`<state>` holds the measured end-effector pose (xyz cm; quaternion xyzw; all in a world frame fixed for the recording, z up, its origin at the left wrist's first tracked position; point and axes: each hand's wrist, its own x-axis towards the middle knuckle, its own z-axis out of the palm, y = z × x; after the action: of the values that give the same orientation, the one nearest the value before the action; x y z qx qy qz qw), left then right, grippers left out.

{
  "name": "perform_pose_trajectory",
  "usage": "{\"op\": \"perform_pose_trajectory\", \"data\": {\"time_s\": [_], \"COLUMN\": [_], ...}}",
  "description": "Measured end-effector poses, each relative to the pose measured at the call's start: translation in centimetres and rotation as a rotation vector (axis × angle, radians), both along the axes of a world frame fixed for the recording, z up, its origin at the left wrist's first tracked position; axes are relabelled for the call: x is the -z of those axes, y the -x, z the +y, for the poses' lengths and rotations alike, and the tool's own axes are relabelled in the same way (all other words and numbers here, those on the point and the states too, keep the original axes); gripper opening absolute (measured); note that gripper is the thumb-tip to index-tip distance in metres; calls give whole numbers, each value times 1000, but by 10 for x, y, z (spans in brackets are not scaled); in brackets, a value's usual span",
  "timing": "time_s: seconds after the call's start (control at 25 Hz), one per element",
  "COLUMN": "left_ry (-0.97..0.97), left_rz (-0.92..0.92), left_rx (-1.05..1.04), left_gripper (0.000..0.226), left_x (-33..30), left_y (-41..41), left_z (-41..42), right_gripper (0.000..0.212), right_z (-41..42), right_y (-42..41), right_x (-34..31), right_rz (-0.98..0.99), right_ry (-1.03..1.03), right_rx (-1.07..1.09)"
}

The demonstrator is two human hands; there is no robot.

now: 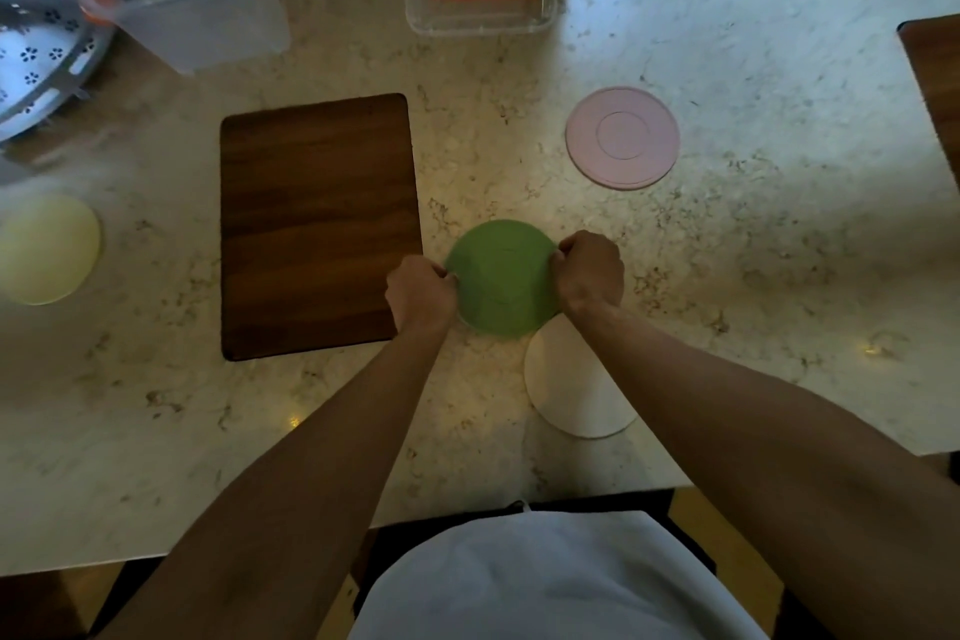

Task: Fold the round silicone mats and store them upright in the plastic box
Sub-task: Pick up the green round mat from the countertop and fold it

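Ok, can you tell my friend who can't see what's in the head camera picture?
Two hands, left hand and right hand, pinch opposite edges of a green round mat over a marble counter. Pink mat, white mat and yellow mat lie flat nearby.

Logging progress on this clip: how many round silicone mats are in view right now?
4. The green mat is pinched by both hands, the white mat lies partly under it, the pink mat far right, the yellow mat at the left edge. Others may be hidden.

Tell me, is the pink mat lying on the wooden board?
No, the pink mat lies flat on the marble counter, apart from the wooden board.
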<state>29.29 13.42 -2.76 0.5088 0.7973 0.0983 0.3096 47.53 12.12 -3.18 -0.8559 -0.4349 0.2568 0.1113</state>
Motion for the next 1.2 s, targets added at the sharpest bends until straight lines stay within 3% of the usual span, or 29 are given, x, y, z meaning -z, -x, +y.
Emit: {"op": "perform_pose_trajectory", "data": {"time_s": [0.36, 0.68, 0.88, 1.08, 1.2], "left_ry": [95, 125, 83, 217, 195], "left_rz": [-169, -337, -437, -623, -655], "left_rx": [-203, -346, -297, -215, -164], "left_gripper": [4, 32, 5, 8, 15], "left_x": [4, -6, -18, -28, -27], "left_y": [3, -4, -5, -14, -27], "left_z": [4, 6, -2, -23, -41], "right_gripper": [25, 18, 22, 21, 21], "right_z": [8, 10, -9, -55, -87], "right_y": [-3, -8, -19, -35, -46], "right_x": [-3, -16, -27, -38, -40], "right_rz": [144, 307, 369, 307, 257], "right_ry": [96, -20, -76, -118, -121], "right_rx": [53, 24, 45, 137, 194]}}
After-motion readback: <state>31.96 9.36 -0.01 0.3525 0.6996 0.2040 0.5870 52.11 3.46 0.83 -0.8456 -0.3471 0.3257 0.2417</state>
